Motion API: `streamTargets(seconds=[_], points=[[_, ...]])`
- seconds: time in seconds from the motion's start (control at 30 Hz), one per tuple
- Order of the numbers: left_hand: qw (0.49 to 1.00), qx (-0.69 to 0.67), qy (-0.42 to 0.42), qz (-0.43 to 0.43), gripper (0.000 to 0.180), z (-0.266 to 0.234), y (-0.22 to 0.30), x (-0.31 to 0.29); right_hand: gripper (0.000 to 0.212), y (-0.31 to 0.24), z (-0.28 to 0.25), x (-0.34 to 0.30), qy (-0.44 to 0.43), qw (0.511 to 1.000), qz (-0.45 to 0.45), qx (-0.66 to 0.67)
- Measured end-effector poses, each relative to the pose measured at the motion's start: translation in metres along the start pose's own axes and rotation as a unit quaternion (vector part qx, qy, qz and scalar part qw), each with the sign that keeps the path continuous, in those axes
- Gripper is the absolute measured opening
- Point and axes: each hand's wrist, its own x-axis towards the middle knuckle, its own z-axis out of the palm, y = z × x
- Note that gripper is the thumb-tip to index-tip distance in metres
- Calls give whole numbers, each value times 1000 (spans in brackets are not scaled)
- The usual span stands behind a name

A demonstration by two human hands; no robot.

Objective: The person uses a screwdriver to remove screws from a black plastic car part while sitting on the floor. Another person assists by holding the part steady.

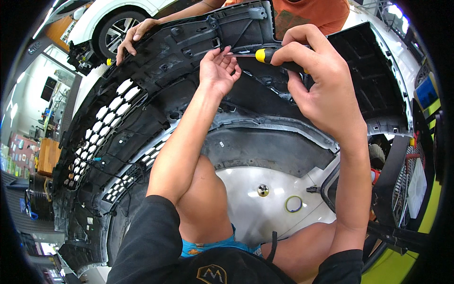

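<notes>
A screwdriver [263, 56] with a yellow and black handle is in my right hand [326, 80], its thin shaft pointing left. My left hand [219, 72] is palm up, its fingers loosely curled and apart, beside the shaft's tip. The fingers partly hide where the tip ends. I cannot tell whether they touch it. Both hands are over the inner side of a large black car bumper [189, 92], which arches across the view in front of me. Clips, slots and molded ribs line its upper edge near the hands.
Opposite me, a person in an orange shirt [309, 14] rests a hand [135, 38] on the bumper's far edge. Beyond stands a white car [106, 12]. On the pale floor are a round metal piece [263, 190] and a greenish ring [293, 204]. Wiring [101, 163] runs along the bumper's left.
</notes>
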Motion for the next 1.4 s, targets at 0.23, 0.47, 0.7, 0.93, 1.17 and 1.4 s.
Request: streamTargets(seconds=[0.23, 0.47, 0.7, 0.93, 1.17, 1.4], points=[[999, 33, -13, -8, 37, 9, -3, -15, 27, -1, -15, 0, 4, 997, 33, -64], [994, 71, 9, 85, 41, 4, -9, 2, 23, -3, -30, 1, 12, 996, 43, -73], [992, 57, -37, 109, 34, 7, -22, 6, 23, -2, -39, -1, 11, 996, 43, -75], [997, -7, -28, 69, 41, 7, -15, 5, 21, -3, -44, 0, 2, 995, 50, -91], [988, 106, 56, 103, 49, 14, -16, 1, 19, -4, -42, 0, -3, 996, 57, -71], [988, 2, 72, 134, 19, 19, -14, 7, 18, -6, -42, 2, 6, 994, 70, -79]])
